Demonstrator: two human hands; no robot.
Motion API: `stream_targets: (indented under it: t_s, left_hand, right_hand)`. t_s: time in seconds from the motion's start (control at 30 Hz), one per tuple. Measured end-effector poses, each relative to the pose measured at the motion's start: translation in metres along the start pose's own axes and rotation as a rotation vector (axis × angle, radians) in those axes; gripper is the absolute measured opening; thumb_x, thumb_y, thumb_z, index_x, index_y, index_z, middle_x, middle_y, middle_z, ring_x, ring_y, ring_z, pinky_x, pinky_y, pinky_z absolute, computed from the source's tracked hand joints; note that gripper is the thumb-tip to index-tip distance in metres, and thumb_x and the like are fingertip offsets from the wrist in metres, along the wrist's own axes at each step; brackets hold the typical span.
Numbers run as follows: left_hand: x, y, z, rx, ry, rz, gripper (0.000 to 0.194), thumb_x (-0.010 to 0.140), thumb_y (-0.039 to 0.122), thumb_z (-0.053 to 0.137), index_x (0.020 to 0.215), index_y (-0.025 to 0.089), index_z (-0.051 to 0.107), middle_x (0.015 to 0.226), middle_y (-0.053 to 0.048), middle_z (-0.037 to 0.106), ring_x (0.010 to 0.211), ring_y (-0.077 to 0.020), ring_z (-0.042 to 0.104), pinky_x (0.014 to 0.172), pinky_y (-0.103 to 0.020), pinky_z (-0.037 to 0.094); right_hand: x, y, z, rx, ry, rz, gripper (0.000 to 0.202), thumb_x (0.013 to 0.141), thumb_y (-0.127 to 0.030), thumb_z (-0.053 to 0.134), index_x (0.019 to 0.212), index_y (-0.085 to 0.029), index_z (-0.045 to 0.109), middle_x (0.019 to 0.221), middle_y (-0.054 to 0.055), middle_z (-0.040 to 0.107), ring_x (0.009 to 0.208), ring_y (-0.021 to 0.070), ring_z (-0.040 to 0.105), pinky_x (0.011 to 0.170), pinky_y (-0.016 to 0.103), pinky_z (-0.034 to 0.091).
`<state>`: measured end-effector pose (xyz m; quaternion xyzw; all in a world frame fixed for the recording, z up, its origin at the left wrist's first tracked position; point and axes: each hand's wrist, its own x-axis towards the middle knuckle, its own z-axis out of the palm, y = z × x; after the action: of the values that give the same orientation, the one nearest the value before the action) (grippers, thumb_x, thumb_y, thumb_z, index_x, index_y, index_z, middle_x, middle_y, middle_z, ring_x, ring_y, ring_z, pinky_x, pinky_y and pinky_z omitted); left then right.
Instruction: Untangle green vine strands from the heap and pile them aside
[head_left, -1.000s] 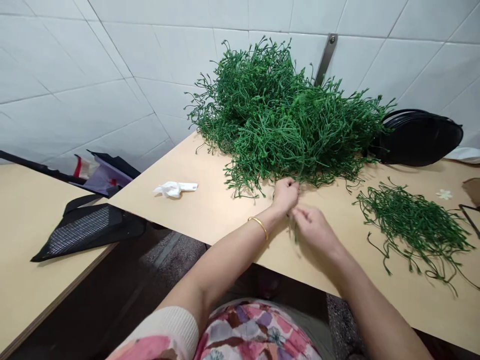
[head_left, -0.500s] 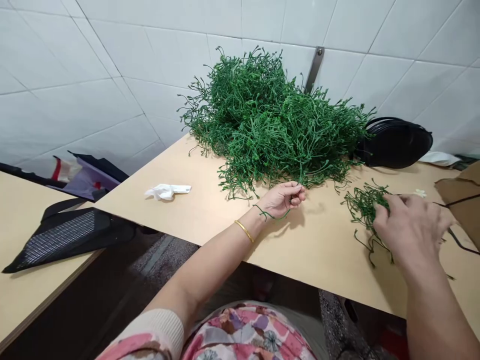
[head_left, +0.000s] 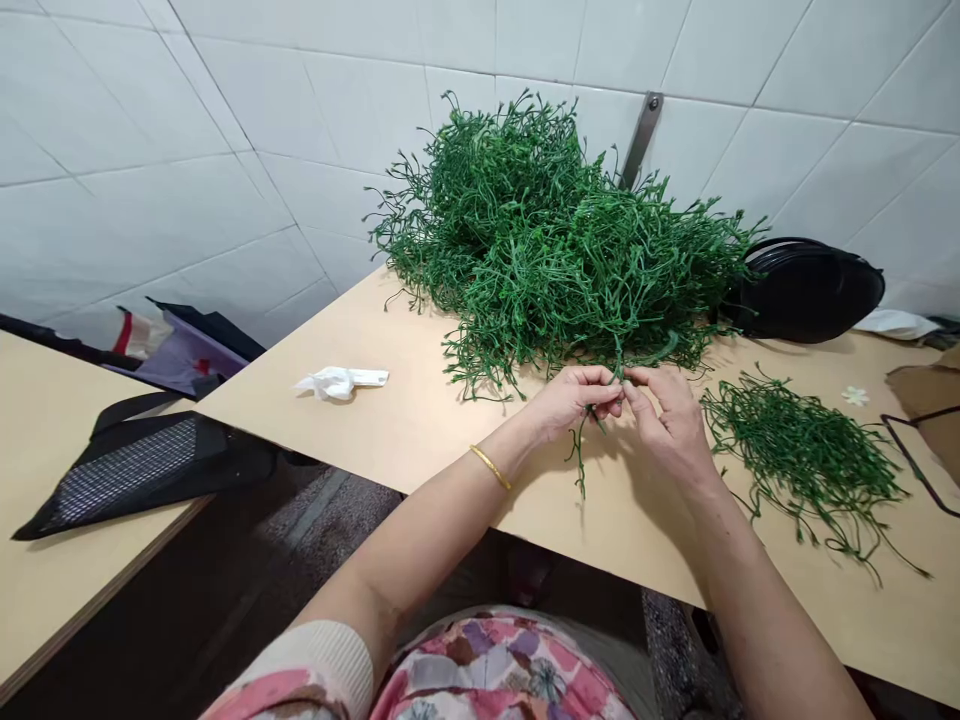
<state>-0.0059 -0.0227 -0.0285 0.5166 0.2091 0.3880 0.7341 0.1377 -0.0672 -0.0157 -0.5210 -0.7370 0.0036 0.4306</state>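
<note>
My left hand (head_left: pixel 581 400) pinches a thin green plastic stem (head_left: pixel 578 462) whose branched end dangles below the fingers. Close against it, my right hand (head_left: pixel 666 415) is closed too, with thumb and forefinger meeting at the same green stems. The fingertips hide how the pieces join. Just behind both hands rises a large heap of artificial green stems (head_left: pixel 555 240) with small budded tips. To the right of my right hand lies a smaller, flatter pile of the same stems (head_left: pixel 810 455).
A crumpled white tissue (head_left: pixel 334 382) lies on the table (head_left: pixel 420 420) at left. A round black bag (head_left: pixel 814 290) stands back right, near a small white flower (head_left: pixel 854 396) and brown cardboard (head_left: pixel 926 400). A black mesh item (head_left: pixel 127 470) rests on the left table. Tiled wall behind.
My right hand has left the smaller pile and moved left to meet my left hand at the stems. The smaller pile is now fully uncovered. The view has shifted slightly.
</note>
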Motion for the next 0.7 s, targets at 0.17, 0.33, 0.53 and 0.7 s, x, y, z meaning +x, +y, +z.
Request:
stream_targets:
  t_s: [0.17, 0.33, 0.53, 0.7]
  left_hand:
    - [0.000, -0.001, 0.006, 0.205, 0.090, 0.010, 0.018, 0.074, 0.026, 0.057, 0.064, 0.014, 0.049, 0.054, 0.003, 0.052, 0.048, -0.0047, 0.043, 0.049, -0.020, 0.031]
    - [0.001, -0.004, 0.011, 0.308, 0.132, 0.081, 0.020, 0.077, 0.024, 0.054, 0.061, 0.014, 0.046, 0.052, 0.005, 0.047, 0.048, -0.0038, 0.040, 0.048, -0.019, 0.030]
    - [0.002, -0.007, 0.013, 0.245, 0.167, -0.023, 0.020, 0.077, 0.025, 0.055, 0.063, 0.015, 0.047, 0.050, 0.005, 0.045, 0.046, -0.0044, 0.040, 0.048, -0.020, 0.029]
    - [0.006, -0.010, 0.012, 0.149, 0.245, 0.032, 0.025, 0.077, 0.033, 0.058, 0.063, 0.012, 0.054, 0.055, 0.003, 0.045, 0.051, -0.0040, 0.038, 0.049, -0.020, 0.027]
  right_hand:
    - [-0.005, 0.001, -0.001, -0.065, -0.067, 0.023, 0.018, 0.085, -0.029, 0.047, 0.083, -0.021, 0.063, 0.076, 0.004, 0.063, 0.073, 0.0188, 0.051, 0.074, 0.036, 0.038]
    - [-0.006, -0.002, 0.002, 0.295, -0.155, 0.342, 0.025, 0.087, -0.037, 0.044, 0.070, -0.020, 0.053, 0.066, 0.001, 0.055, 0.065, 0.0153, 0.050, 0.063, 0.030, 0.039]
    - [-0.009, 0.000, 0.012, 0.605, -0.157, 0.619, 0.025, 0.084, -0.043, 0.047, 0.072, -0.020, 0.047, 0.056, -0.004, 0.047, 0.045, 0.0095, 0.038, 0.045, 0.024, 0.031]
    - [-0.015, -0.003, 0.014, 0.245, -0.106, 0.466, 0.021, 0.085, -0.037, 0.045, 0.082, -0.019, 0.055, 0.065, 0.000, 0.055, 0.057, 0.0124, 0.046, 0.054, 0.026, 0.034]
